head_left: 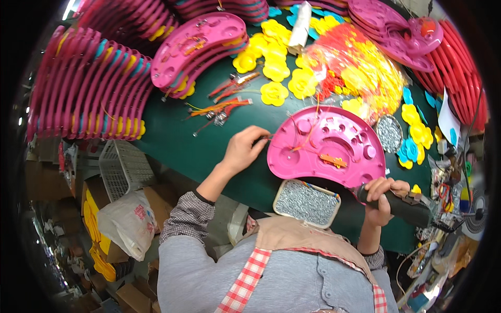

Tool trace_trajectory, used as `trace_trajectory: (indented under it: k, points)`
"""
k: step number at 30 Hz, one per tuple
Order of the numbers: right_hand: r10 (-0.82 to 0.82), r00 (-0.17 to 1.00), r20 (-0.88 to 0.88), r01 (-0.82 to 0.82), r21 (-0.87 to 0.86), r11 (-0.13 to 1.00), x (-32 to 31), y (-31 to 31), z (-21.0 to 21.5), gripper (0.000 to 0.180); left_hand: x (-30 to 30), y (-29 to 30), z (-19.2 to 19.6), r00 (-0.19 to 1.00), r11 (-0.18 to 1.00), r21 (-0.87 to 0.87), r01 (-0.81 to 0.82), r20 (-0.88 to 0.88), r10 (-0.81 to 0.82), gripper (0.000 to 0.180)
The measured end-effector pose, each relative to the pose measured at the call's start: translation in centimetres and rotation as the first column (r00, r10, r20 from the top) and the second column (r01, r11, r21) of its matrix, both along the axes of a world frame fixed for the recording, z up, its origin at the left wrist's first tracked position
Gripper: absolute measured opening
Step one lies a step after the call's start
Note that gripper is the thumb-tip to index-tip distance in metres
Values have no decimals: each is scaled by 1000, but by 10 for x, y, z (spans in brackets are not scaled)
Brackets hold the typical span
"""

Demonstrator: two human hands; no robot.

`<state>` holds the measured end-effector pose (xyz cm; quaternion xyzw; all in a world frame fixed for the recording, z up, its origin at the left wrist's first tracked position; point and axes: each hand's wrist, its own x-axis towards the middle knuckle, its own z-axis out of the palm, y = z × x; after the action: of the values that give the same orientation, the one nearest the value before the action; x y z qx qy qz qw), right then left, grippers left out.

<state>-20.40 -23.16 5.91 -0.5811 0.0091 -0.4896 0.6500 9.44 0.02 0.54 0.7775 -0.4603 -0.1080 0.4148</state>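
A pink kidney-shaped plastic shell (334, 130) lies on the green table in front of me, its hollow inside facing up. Thin orange wires and a small orange circuit board (333, 160) are inside it. At the shell's left edge my left hand (241, 150) pinches what looks like a thin wire. My right hand (382, 197) is wrapped round a dark powered screwdriver (402, 208), whose front end points at the shell's lower right edge. Just below the shell stands a tray (307, 202) filled with small silvery screws. The screwdriver's tip is hard to make out.
Bundled wires with connectors (222, 110) lie left of the shell. Yellow flower-shaped pieces (274, 94) and a bag of red and yellow parts (360, 68) are behind it. A round dish of metal pieces (389, 133) sits right. Stacked pink shells (88, 88) line the far left.
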Motion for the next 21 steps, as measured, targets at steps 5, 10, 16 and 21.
trace_trajectory:
  k: [5, 10, 16, 21]
  points:
    - [-183, 982, -43, 178, -100, 979, -20, -4, -17, 38, 17, 2, 64, 980, 983, 25, 180, 82, -182, 11]
    - [-200, 980, -13, 200, 63, 978, -36, -15, -17, 42, -5, -78, 100, 810, 804, -198, 560, -68, -582, 27]
    - [-7, 999, 32, 2, 164, 986, -32, -30, -32, 40, -40, -116, 42, 701, 714, -143, 685, -139, -700, 25]
    - [-116, 987, 114, 92, 197, 976, -30, -20, -6, 30, -44, -116, 8, 792, 836, 9, 548, 316, -523, 26]
